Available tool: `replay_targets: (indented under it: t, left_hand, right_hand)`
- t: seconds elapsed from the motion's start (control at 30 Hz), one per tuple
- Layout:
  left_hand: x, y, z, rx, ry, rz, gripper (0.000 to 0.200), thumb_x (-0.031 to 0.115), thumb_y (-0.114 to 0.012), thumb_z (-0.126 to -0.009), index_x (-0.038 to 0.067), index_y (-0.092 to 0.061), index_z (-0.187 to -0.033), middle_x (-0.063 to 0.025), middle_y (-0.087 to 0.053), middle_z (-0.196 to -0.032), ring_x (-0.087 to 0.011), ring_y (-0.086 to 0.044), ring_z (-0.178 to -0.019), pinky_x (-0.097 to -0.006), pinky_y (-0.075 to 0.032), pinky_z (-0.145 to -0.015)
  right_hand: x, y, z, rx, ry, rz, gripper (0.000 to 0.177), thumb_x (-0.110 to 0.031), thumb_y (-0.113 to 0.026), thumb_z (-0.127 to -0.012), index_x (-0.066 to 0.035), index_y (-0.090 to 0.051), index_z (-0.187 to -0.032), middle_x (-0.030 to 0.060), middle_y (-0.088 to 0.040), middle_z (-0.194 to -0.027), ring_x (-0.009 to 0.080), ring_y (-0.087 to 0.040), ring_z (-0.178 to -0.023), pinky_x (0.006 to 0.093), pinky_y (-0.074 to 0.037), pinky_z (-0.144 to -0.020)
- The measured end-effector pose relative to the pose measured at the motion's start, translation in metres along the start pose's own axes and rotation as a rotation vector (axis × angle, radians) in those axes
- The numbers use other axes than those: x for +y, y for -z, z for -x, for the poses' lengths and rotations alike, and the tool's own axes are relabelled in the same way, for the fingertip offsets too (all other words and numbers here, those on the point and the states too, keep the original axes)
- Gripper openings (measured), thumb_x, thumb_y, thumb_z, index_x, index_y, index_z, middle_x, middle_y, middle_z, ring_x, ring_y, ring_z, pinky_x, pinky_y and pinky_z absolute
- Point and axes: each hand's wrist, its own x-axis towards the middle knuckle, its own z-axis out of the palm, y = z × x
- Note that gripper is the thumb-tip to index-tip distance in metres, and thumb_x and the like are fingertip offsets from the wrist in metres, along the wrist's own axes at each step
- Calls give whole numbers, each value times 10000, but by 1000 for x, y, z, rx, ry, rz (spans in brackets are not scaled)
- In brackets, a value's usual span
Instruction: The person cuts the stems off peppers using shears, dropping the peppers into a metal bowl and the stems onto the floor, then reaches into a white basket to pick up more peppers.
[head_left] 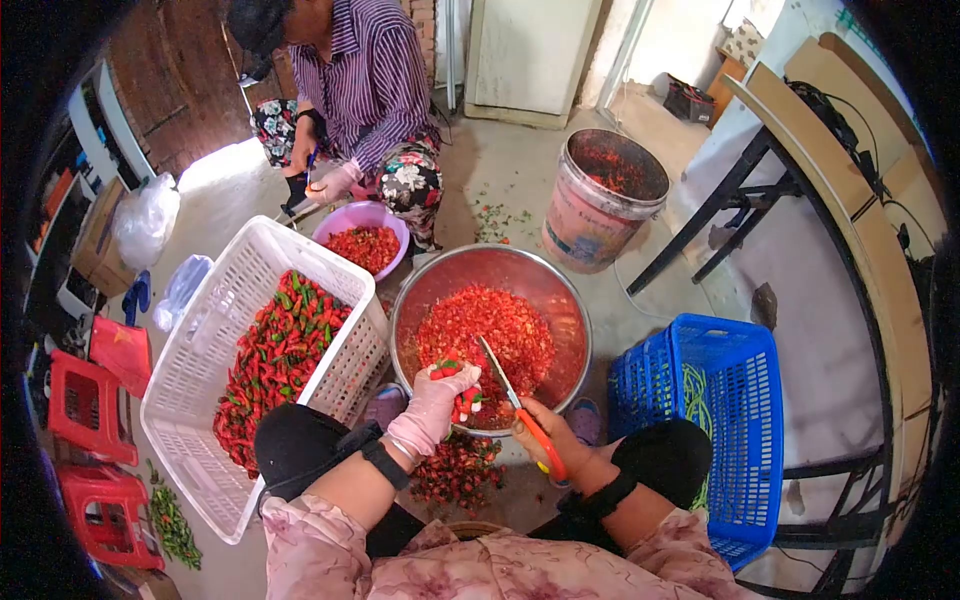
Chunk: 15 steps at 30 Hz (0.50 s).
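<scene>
My left hand (pixel 432 405), in a pale pink glove, is closed round several red peppers (pixel 464 404) over the near side of a wide metal bowl (pixel 577 340). Chopped red pepper (pixel 500 318) fills much of the bowl's bottom. Bare, my right hand (pixel 548 437) grips the orange handles of a pair of scissors (pixel 504 383). The blades point up and left over the bowl, just right of the held peppers. Below the bowl, between my legs, lies a dark red heap of pepper pieces (pixel 457 470) on the floor.
A white basket (pixel 190 420) of whole peppers stands left; a blue basket (pixel 745 400) stands right. Ahead are a purple bowl (pixel 403 235), a seated person (pixel 375 90) and a stained bucket (pixel 590 215). Red stools (pixel 90 405) are at far left, a table frame (pixel 850 240) at right.
</scene>
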Motion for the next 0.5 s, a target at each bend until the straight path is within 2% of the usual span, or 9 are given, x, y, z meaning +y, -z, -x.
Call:
replay_targets:
  t: [0.03, 0.1, 0.13, 0.2, 0.3, 0.4, 0.43, 0.5]
  left_hand:
    - [-1, 1, -1, 8, -17, 5, 127, 136, -664, -752, 67, -586, -825, -32, -582, -646, -115, -537, -463, -232, -406, -361]
    - [-3, 1, -3, -1, -40, -3, 123, 130, -662, -754, 66, -584, -825, -29, -581, -648, -110, -538, -475, -232, -415, -370]
    - [-3, 1, -3, -10, -63, -12, 119, 125, -660, -756, 66, -583, -824, -26, -581, -649, -104, -539, -486, -231, -423, -379]
    - [-1, -2, 0, -11, -61, -33, 118, 125, -661, -756, 68, -583, -824, -25, -582, -652, -103, -541, -495, -229, -421, -381]
    - [-1, -1, -1, -18, -63, -52, 118, 130, -661, -756, 70, -584, -824, -26, -586, -655, -103, -543, -497, -226, -413, -378]
    - [-1, 4, -3, -42, -50, -46, 124, 139, -659, -757, 66, -586, -826, -35, -590, -653, -112, -544, -485, -228, -404, -371]
    - [-1, 5, -3, -55, -36, -40, 129, 145, -657, -757, 62, -587, -828, -40, -592, -651, -119, -547, -480, -229, -399, -367]
    - [1, 1, -3, -36, -32, -33, 131, 146, -652, -760, 56, -587, -829, -45, -592, -649, -129, -549, -475, -232, -398, -364]
  right_hand:
    - [5, 0, -1, 0, 0, 0, 314, -131, -489, -874, -39, -425, -1167, -25, -440, -852, 57, -440, -779, 195, -397, -689]
    - [16, -1, -4, -16, 244, -24, 319, -142, -504, -864, -44, -431, -1158, -25, -441, -851, 57, -432, -785, 190, -393, -678]
    - [20, 0, -4, -14, 242, -26, 319, -142, -504, -864, -44, -431, -1158, -25, -441, -851, 57, -432, -785, 190, -393, -678]
    - [19, 2, -4, -25, 256, 110, 354, -247, -512, -867, -29, -429, -1134, 39, -500, -857, 108, -481, -754, 258, -430, -673]
    - [18, 1, -7, 14, 368, 90, 410, -280, -540, -855, -27, -419, -1155, 39, -507, -859, 110, -479, -751, 261, -428, -662]
    - [14, 2, -3, 2, 270, 68, 454, -317, -568, -835, -26, -427, -1154, 47, -529, -869, 121, -493, -746, 267, -432, -655]
    - [14, 2, -2, 2, 268, 67, 454, -317, -568, -835, -26, -427, -1154, 47, -529, -869, 121, -493, -746, 267, -432, -655]
    - [12, 4, 0, 9, 238, 109, 340, -171, -541, -854, -31, -459, -1153, -31, -470, -829, 47, -419, -728, 187, -385, -643]
